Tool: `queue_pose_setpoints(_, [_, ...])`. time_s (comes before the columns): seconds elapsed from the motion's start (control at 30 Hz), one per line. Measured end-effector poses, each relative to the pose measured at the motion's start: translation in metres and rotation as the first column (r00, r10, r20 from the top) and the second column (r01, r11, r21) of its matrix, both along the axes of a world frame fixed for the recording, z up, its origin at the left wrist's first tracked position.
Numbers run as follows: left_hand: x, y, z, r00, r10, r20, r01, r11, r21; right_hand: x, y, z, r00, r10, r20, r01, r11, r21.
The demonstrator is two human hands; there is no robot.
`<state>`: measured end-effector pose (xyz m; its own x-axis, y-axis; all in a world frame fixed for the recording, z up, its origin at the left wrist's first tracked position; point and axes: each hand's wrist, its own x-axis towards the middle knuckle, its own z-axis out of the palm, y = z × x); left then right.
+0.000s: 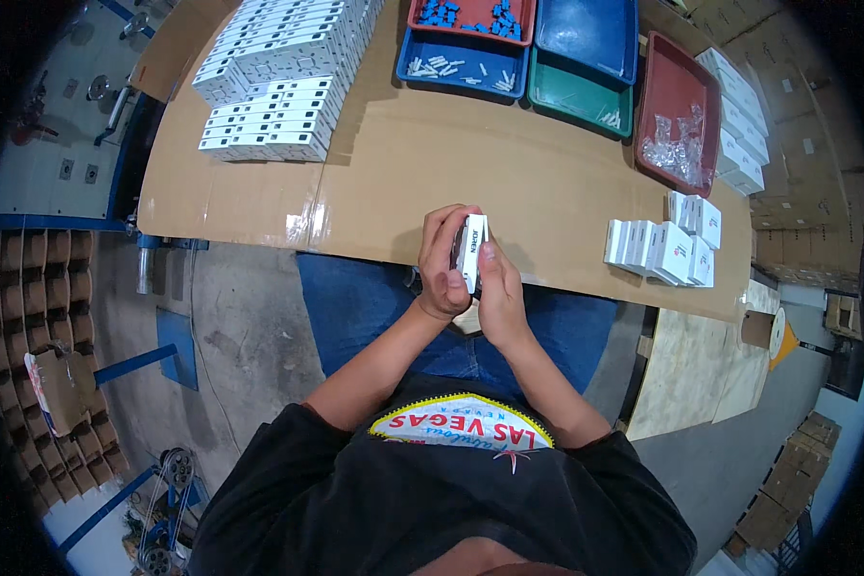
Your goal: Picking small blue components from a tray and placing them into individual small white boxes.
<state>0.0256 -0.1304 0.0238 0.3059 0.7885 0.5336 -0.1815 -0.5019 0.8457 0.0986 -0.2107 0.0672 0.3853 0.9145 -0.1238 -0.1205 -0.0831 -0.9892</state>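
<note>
Between my two hands, just over the table's near edge, is a small white box with dark print on its narrow side, held upright. My left hand wraps round its left side, fingers curled over the far end and thumb near the bottom. From the right, my right hand presses against the box with its thumb and fingers closed. Much of the box's broad faces is hidden by my palms.
Stacked white flat boxes stand at the far left. Red, blue and green trays hold blue parts, white pins and clear plastic pieces. Small white boxes stand at the right on the cardboard-covered table.
</note>
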Motion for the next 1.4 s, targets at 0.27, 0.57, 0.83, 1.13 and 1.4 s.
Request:
queue_pose_setpoints(0.27, [0.008,-0.004,0.021,0.987,-0.046,0.155,0.138,0.743,-0.655,0.024,-0.001,-0.010,0.988,0.071,-0.141,-0.074,0.997,-0.018])
queue_pose_setpoints(0.57, [0.003,0.011,0.039,0.920,-0.118,0.374,0.386,0.106,-0.916,0.063,-0.012,0.024,0.845,0.199,0.497,-0.190,0.979,-0.068])
queue_pose_setpoints(0.83, [-0.003,-0.006,0.049,0.772,-0.328,0.545,0.542,-0.109,-0.833,0.071,-0.012,0.017,0.872,0.218,0.439,-0.236,0.972,-0.014])
queue_pose_setpoints(1.13, [-0.004,-0.008,0.055,0.758,-0.342,0.556,0.563,-0.090,-0.822,0.071,-0.013,0.006,0.795,0.087,0.600,-0.204,0.970,0.130])
queue_pose_setpoints(1.4, [-0.003,-0.010,0.057,0.761,-0.310,0.571,0.579,-0.073,-0.812,0.068,-0.010,0.003,0.831,0.061,0.553,-0.185,0.968,0.171])
